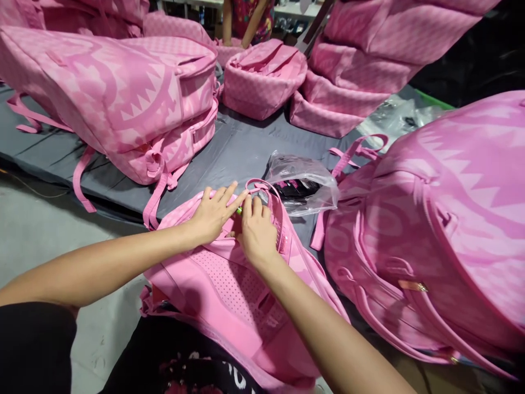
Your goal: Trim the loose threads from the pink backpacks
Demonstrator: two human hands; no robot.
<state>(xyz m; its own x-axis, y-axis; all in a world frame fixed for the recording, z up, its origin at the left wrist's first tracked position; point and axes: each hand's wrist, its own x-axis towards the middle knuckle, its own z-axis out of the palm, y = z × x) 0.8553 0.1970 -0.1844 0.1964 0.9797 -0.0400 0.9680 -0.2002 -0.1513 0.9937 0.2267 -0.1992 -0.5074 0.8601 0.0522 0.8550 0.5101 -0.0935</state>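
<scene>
A pink backpack (241,284) lies in front of me, its perforated back panel facing up. My left hand (214,214) rests on its top edge, fingers stretched out and apart. Close beside it, my right hand (259,229) has its fingers curled down at the same edge. A small bright-green object (239,210) shows at the right fingertips; most of it is hidden, so its kind is unclear. Just behind the right hand, a pink strap loop (268,186) rises from the backpack. Near the loop lies a clear plastic bag (324,191) with black items (297,190) inside.
Patterned pink backpacks stand on the grey-covered table (241,148), at left (135,98) and right (463,219). Farther back are an open pink bag (262,82) and a tall stack of pink bags (348,82). Another person's arms (254,24) reach in behind. Clear plastic (400,117) lies at right.
</scene>
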